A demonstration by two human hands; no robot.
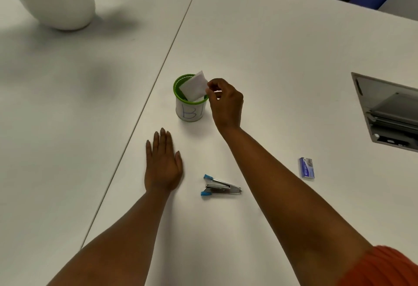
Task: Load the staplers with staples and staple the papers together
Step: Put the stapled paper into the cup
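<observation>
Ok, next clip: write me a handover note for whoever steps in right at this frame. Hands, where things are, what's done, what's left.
Left hand: flat on the table, holding nothing.
Right hand: pinching the folded papers at the rim of the green cup; their lower end is inside it.
Stapler: lying opened on the table between the forearms.
Staple box: right of the right forearm, untouched.
Done: cannot tell whether the stapler is loaded.
Left: check or load staples, then staple the papers.
</observation>
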